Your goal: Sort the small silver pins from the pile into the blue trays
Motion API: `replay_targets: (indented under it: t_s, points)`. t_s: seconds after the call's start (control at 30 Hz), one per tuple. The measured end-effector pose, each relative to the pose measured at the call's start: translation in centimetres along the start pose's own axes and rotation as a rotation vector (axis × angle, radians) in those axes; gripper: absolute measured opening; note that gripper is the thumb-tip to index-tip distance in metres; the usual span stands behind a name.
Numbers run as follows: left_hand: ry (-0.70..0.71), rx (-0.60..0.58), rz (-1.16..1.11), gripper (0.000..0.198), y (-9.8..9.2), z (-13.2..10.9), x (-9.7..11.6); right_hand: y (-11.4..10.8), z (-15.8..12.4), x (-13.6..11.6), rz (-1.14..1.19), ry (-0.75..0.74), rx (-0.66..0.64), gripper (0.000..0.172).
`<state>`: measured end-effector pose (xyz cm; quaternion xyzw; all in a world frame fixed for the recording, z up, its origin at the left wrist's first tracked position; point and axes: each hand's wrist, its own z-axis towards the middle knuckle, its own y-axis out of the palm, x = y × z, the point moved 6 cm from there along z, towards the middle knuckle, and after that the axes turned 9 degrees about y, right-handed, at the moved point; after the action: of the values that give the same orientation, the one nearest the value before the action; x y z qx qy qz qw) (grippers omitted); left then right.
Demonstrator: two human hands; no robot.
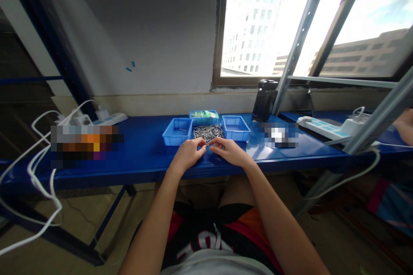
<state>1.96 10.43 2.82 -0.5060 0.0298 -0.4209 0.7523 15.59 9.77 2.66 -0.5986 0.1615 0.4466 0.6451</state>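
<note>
My left hand (189, 153) and my right hand (229, 151) meet at the near edge of a pile of small silver metal pieces (209, 130), which look like screws or nails. Thumb and fingers of each hand are pinched together, the fingertips close to one another. What lies between them is too small to make out. To the left of the pile stands a blue bin (172, 136) with a small piece in it. Another blue bin (237, 134) sits on the right. Behind the pile, a third blue bin (192, 116) holds green-tinted clear plastic packets (205, 114).
The blue table (138, 150) runs along a wall below a window. A black device (265, 100) stands at the back right. Power strips (111, 119) with white cables lie at the left and right. Blurred items rest on both sides. Another person's arm (405, 126) shows at far right.
</note>
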Motion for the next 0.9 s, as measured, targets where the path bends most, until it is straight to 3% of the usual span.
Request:
replay_targets:
  t_s: [0.47,0.7,0.9]
  points:
    - [0.039,-0.031,-0.052,0.02,-0.19,-0.01,0.86,0.24,-0.11,-0.08,0.008,-0.049,-0.025,0.025]
    - [0.043,-0.002,-0.093,0.021,-0.28,-0.03,0.71,-0.47,0.18,0.48,0.023,0.041,0.117,0.024]
    - [0.037,0.001,-0.108,0.021,-0.37,-0.03,0.83,-0.13,0.34,0.74,-0.009,0.016,0.073,0.022]
